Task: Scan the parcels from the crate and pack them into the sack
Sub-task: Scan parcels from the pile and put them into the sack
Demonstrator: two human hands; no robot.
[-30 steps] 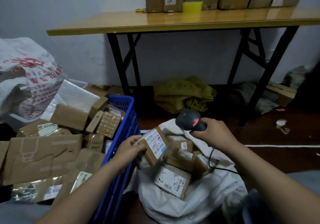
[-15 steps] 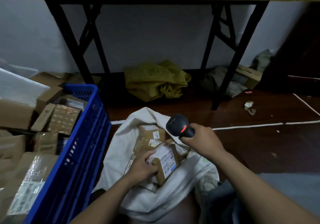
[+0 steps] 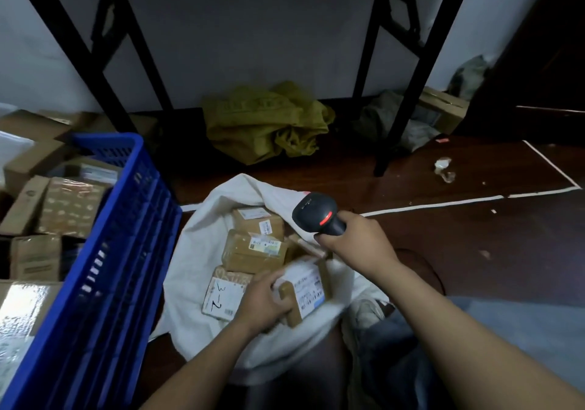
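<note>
A white sack (image 3: 193, 270) lies open on the floor in front of me with several brown parcels inside, one marked "3-2" (image 3: 223, 297). My left hand (image 3: 264, 299) grips a small cardboard parcel (image 3: 305, 289) with a white label, low over the sack's right side. My right hand (image 3: 354, 245) holds a black barcode scanner (image 3: 316, 215) with a red light, just above and behind that parcel. The blue plastic crate (image 3: 107, 251) stands at the left, full of cardboard parcels (image 3: 68, 207).
Black folding-table legs (image 3: 395, 93) rise behind the sack. A crumpled yellow-green bag (image 3: 266, 121) lies under the table against the wall. A cardboard box (image 3: 443, 110) and litter (image 3: 443, 169) sit at the right on the dark floor with white tape lines.
My left hand has carried the labelled parcel from beside the crate down into the sack's mouth. The view has tilted down; the scanner hand stayed above the sack.
</note>
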